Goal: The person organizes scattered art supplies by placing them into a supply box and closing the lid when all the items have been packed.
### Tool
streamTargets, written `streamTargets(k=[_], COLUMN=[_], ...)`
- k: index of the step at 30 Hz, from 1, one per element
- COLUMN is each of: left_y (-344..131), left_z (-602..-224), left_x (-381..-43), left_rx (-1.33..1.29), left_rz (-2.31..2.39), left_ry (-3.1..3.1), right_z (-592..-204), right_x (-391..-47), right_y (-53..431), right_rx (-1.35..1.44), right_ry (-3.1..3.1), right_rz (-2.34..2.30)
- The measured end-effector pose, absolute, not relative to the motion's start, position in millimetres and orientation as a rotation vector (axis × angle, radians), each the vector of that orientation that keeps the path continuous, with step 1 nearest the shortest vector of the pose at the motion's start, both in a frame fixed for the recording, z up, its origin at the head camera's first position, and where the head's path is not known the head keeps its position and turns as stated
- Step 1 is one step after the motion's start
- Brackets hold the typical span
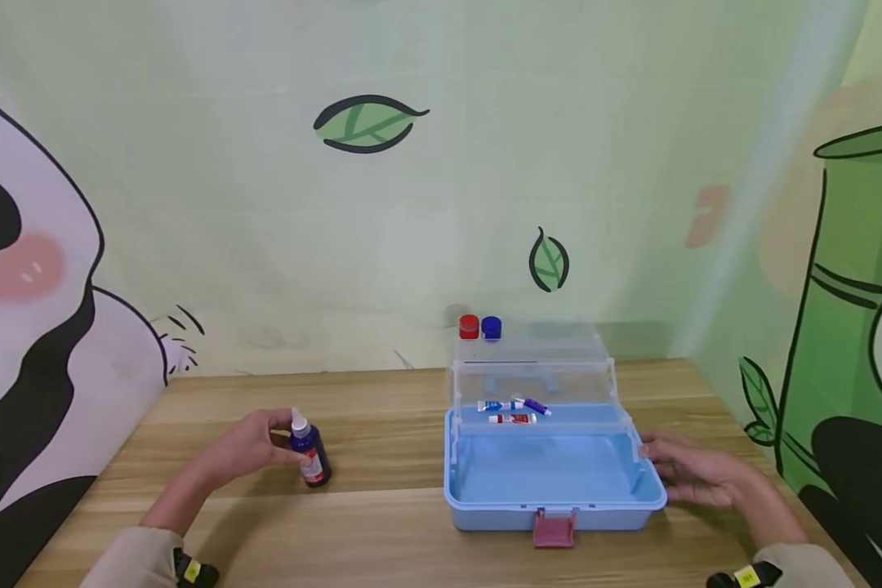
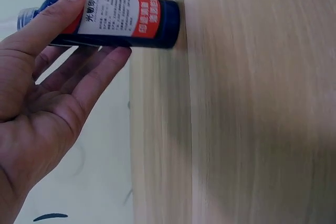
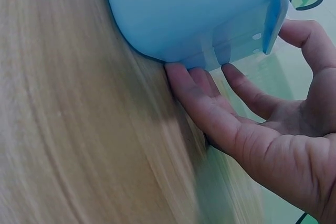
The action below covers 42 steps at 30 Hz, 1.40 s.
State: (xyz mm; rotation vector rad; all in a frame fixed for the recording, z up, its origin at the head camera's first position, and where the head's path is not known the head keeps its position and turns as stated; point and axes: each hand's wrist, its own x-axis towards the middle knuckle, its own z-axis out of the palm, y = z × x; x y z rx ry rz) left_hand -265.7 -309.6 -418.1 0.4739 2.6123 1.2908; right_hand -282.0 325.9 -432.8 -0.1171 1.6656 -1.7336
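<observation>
On the left, my left hand [image 1: 253, 445] holds a dark blue squeeze bottle [image 1: 310, 461] with a white nozzle and a red-and-white label. In the left wrist view the bottle [image 2: 113, 22] sits between thumb and fingers, its base just over the wood. To the right stands an open light blue storage box [image 1: 551, 474] with raised clear trays [image 1: 551, 380] and a pink latch [image 1: 554, 531]. My right hand [image 1: 698, 469] touches the box's right side. The right wrist view shows its fingertips [image 3: 176, 69] against the outer wall and one digit at the rim.
Three small paint tubes [image 1: 513, 419], white-red, white-blue and purple, lie in a clear tray. A red pot [image 1: 469, 327] and a blue pot [image 1: 491, 327] sit higher at the back. The wooden table [image 1: 382, 523] meets a printed green wall [image 1: 265, 204] behind.
</observation>
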Motion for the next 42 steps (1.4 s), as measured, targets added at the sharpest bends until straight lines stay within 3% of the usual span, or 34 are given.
streamTargets(k=[24,42], left_y=[-281.4,-262.7], left_z=[-381.4,-377.4], left_x=[-260.8,-264.8], left_rx=[0.371,0.495], left_rz=[1.411,1.454], left_ry=[2.674,2.732], right_z=[-431.7,-430.9], right_x=[-283.0,-281.2], right_y=[324.9,323.4], right_rx=[-0.074,-0.054], right_ry=[1.664,1.688], right_rz=[-1.735,-1.735])
